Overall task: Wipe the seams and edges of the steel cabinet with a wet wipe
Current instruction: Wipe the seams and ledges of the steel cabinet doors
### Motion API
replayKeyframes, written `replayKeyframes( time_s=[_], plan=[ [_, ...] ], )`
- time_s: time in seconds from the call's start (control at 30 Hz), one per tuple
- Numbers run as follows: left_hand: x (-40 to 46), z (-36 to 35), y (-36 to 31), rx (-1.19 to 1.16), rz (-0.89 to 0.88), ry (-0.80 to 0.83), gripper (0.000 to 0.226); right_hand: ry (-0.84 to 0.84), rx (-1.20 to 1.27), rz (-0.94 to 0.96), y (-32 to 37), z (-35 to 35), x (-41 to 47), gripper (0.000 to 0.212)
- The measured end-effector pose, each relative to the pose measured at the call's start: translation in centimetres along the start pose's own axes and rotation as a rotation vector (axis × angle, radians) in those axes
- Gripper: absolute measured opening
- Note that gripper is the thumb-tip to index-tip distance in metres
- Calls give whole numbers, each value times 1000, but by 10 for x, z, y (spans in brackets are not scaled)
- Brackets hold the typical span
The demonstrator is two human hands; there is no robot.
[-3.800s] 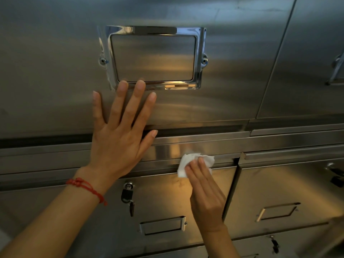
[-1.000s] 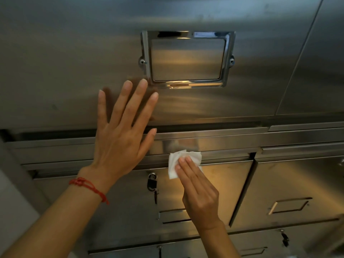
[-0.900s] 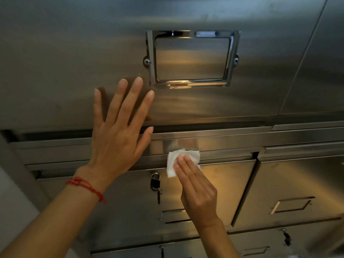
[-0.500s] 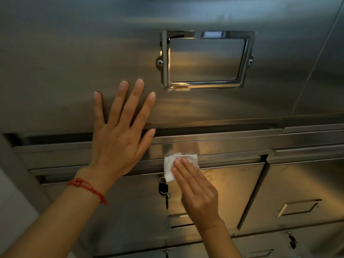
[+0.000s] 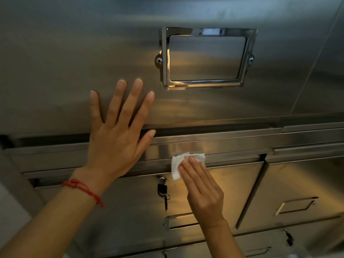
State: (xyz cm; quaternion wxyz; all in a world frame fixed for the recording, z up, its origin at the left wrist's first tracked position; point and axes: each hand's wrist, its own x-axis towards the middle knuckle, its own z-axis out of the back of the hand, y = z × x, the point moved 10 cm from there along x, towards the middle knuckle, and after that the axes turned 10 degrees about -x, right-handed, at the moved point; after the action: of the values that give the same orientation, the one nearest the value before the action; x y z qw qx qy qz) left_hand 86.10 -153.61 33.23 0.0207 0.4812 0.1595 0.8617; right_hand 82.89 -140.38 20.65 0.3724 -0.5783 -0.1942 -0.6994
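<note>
The wet wipe [image 5: 183,163] lies under the straight fingers of the right hand [image 5: 200,190], which press it flat against the horizontal edge [image 5: 232,157] running along the top of the lower drawer of the steel cabinet [image 5: 74,53]. The hand is released rather than clenched; it pins the wipe, and nothing curls round it. The left hand [image 5: 115,138] is also released, fingers spread and laid flat on the cabinet front just beside and above-left of the right hand, its thumb pointing along the dark seam [image 5: 204,130] under the upper panel. It holds nothing and seems to steady the person.

What the coming move turns on is that the edge's long axis runs left to right across both hands. The wipe sits near its middle, so a stroke should follow that line sideways. The right hand is already on it and is the nearer of the two; leftward travel would soon meet the left hand's palm.

A key [image 5: 163,190] hangs from a lock just below-left of the right hand's fingertips, and a chrome label frame [image 5: 164,58] sits above both hands. The brushed steel is dimly lit, with warm reflections
</note>
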Motion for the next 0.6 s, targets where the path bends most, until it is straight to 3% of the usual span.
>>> replayKeyframes(
  time_s=[0.13, 0.33, 0.6],
  plan=[
    [1, -1, 0, 4, 1, 7, 65, -26, -7, -98, 5, -1, 0, 21],
    [0, -1, 1, 13, -2, -1, 64, -12, -1, 7, 12, -2, 4, 21],
    [1, -1, 1, 10, 0, -6, 64, -38, -1, -136, -1, 1, -2, 25]
  ],
)
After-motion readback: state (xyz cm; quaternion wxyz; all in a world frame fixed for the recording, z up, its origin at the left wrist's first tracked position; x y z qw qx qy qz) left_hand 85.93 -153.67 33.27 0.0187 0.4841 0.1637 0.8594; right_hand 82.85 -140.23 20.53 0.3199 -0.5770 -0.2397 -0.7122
